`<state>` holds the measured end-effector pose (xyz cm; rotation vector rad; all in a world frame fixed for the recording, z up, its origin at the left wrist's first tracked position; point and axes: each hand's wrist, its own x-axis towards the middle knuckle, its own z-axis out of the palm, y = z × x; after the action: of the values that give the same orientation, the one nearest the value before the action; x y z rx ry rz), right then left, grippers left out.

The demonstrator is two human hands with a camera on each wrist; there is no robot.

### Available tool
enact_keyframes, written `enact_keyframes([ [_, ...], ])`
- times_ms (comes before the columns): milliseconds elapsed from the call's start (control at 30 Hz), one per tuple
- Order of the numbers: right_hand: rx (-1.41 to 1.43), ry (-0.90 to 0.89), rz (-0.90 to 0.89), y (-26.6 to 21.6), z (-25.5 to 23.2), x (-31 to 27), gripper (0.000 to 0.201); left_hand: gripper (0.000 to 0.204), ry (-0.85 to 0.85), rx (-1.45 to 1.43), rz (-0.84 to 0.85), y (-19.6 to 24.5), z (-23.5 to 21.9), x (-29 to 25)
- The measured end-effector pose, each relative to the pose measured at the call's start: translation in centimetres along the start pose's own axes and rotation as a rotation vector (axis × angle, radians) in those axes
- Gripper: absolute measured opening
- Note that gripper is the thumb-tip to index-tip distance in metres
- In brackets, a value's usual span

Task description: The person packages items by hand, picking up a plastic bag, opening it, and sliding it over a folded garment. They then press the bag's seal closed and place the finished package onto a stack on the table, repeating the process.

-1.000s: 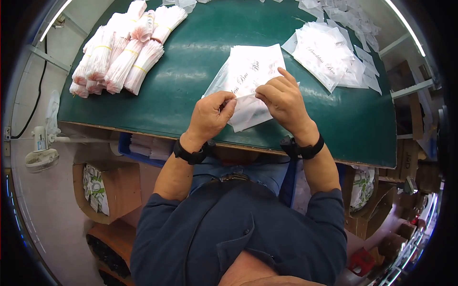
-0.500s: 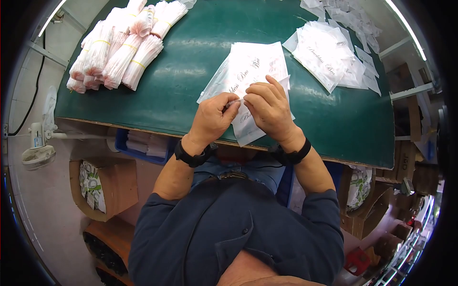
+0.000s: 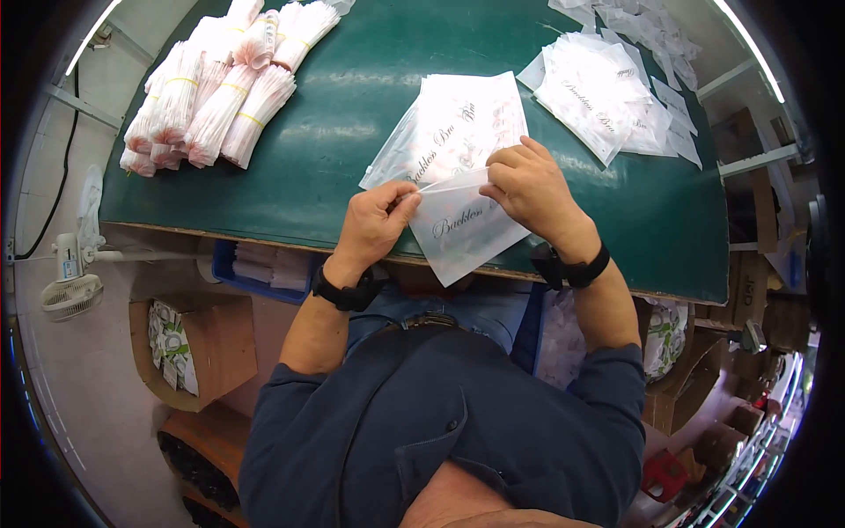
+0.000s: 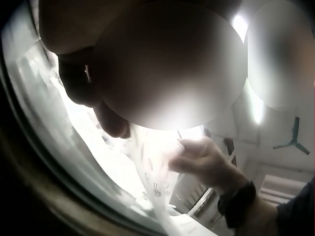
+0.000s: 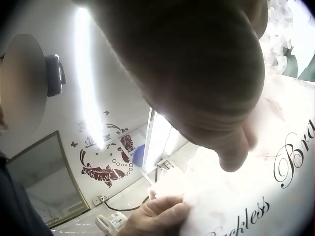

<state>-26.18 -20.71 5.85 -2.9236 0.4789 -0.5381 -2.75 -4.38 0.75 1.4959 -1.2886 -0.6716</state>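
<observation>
A translucent plastic bag printed "Backless" (image 3: 466,231) hangs at the table's front edge, its top edge stretched between both hands. My left hand (image 3: 377,222) pinches the left end of that edge between thumb and fingers. At the other end my right hand (image 3: 537,192) grips the edge, fingers curled. A pile of similar printed bags (image 3: 466,110) lies on the table just behind the held one. In the right wrist view, my right hand (image 5: 197,78) looms dark over the bag's lettering (image 5: 290,164), while the left hand (image 5: 160,216) holds the far end.
Rubber-banded bundles of white and pink packets (image 3: 207,97) are heaped at the table's left. More printed bags (image 3: 594,97) spread over the right side, with loose clear bags (image 3: 638,35) behind. Below the green table (image 3: 343,132) sit a blue bin (image 3: 304,290) and a cardboard box (image 3: 216,352).
My right hand has moved right, away from the left hand, spreading the bag's top edge. The bag now hangs lower and wider, its lettering showing. The left hand has shifted slightly left.
</observation>
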Motion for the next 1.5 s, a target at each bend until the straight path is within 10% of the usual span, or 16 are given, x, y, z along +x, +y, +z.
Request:
enact_keyframes([
  [100, -0.05, -0.074, -0.038, -0.7, -1.2, 0.3, 0.021, 0.02, 0.275, 0.466, 0.587, 1.4, -0.1, 0.5],
  [267, 0.054, -0.166, -0.088, -2.5, -2.2, 2.7, 0.022, 0.024, -0.032, 0.419, 0.56, 6.4, 0.2, 0.8],
  [367, 0.078, -0.085, -0.2, -2.6, -1.9, 4.4, 0.021, 0.026, -0.591, 0.425, 0.042, 4.9, 0.2, 2.8],
  [533, 0.43, 0.353, 0.055, -2.5, 1.3, 3.9, 0.017, 0.028, -0.63, 0.065, -0.144, 2.0, 0.5, 3.5],
  [700, 0.573, 0.385, 0.191, -4.6, 1.5, 4.9, 0.019, 0.03, -0.907, -0.029, -0.1, 2.9, 1.7, 3.3],
  [767, 0.416, 0.294, -0.103, -4.9, 1.4, 5.3, 0.018, 0.03, -1.088, 0.023, -0.067, 3.5, 2.4, 1.9],
  [967, 0.391, 0.097, -0.27, -4.7, 1.3, 5.4, 0.017, 0.05, -1.61, -0.013, -0.547, 5.4, 3.8, 3.2],
  [1000, 0.457, 0.21, -0.176, -3.1, 1.7, 5.1, 0.016, 0.05, -1.609, -0.016, -0.552, 5.1, 3.2, 3.1],
  [1067, 0.497, 0.384, 0.036, 1.1, 1.3, 4.6, 0.014, 0.052, -0.937, -0.261, 0.061, 4.4, 0.6, 3.6],
  [1200, 0.317, 0.734, 0.662, 14.8, -2.6, 1.9, 0.019, 0.058, 0.008, -0.348, -0.027, 0.2, -3.3, 7.0],
  [1300, -0.017, 0.802, 0.868, 22.4, -1.9, -1.6, 0.024, 0.051, 0.061, 0.436, 0.026, -4.8, -4.7, 7.0],
  [1400, -0.528, 0.869, 0.563, 21.4, -0.2, -3.0, 0.029, 0.04, -0.051, 0.489, -0.113, -4.6, -4.7, 7.2],
  [1500, 0.024, 0.535, 0.327, 11.3, 2.2, -0.2, 0.031, 0.032, -0.13, 0.509, -0.202, -4.9, -3.9, 6.6],
])
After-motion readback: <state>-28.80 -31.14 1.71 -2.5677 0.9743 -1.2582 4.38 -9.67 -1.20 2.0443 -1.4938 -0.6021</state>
